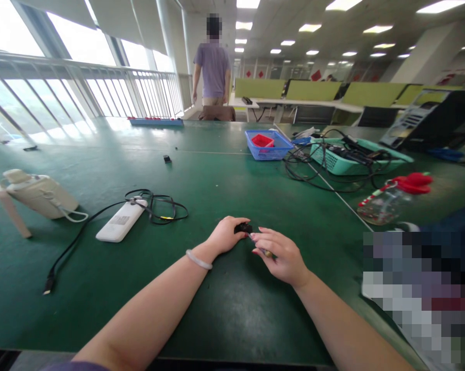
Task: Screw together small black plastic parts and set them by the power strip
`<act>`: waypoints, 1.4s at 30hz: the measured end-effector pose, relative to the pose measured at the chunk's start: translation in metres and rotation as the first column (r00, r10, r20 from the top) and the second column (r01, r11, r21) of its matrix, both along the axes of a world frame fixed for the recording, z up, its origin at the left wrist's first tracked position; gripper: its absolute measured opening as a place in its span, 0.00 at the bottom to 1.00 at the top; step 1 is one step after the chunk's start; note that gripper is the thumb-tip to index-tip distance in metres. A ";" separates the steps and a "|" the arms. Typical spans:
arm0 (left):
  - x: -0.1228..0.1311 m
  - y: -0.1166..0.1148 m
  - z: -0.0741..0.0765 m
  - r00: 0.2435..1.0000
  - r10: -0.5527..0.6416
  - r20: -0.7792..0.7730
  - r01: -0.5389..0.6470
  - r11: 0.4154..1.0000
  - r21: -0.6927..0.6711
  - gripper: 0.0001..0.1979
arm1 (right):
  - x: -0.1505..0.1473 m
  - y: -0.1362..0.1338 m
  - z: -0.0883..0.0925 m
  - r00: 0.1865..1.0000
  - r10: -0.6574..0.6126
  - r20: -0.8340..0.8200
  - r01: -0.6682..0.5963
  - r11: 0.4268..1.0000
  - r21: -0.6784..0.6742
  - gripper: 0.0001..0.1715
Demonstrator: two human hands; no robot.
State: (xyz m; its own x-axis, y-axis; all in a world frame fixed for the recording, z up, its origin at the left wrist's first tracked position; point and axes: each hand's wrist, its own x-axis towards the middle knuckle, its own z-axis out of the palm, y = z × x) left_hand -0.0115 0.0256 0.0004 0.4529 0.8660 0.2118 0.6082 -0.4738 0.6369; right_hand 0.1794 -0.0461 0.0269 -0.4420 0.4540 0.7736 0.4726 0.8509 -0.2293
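Observation:
On the green table (217, 309), my left hand (227, 236) is closed around a small black part (243, 227), its exact kind too small to make out. My right hand (284, 255) pinches a slim metal tool with a brass-coloured end (268, 253), its tip directed at the black part. Fingers hide much of both things. Whether the tip touches the part I cannot tell. Left of my hands lies a white power strip (122, 220) with a black cable (78, 232) looped about its far end.
A beige bottle (43, 193) lies at the left. Farther back are a small black block (167, 159), a blue basket (269, 149) holding a red one, and a teal basket (333, 161) of cables. A red-capped clear bottle (387, 203) lies right. A person (213, 69) stands beyond the table.

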 end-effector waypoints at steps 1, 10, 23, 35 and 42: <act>0.000 0.000 0.000 1.000 0.004 0.004 -0.004 1.000 -0.001 0.23 | 0.000 0.000 0.000 1.000 0.006 0.018 -0.006 1.000 0.013 0.11; 0.001 0.001 0.001 1.000 0.018 0.014 -0.018 1.000 -0.016 0.24 | 0.002 0.001 -0.002 0.999 -0.015 -0.037 0.015 1.000 0.011 0.12; 0.002 0.001 0.003 1.000 0.009 0.026 -0.008 0.999 -0.045 0.30 | 0.008 0.008 -0.007 0.960 -0.217 -0.174 0.203 0.974 -0.097 0.09; 0.000 0.002 0.001 1.000 -0.010 0.012 0.010 0.999 -0.053 0.35 | 0.003 0.017 -0.022 0.793 -0.421 -0.441 0.218 0.871 -0.440 0.10; -0.002 0.001 0.004 1.000 -0.030 -0.008 0.030 0.998 -0.061 0.36 | 0.001 0.016 -0.019 0.800 -0.425 -0.423 0.226 0.867 -0.444 0.09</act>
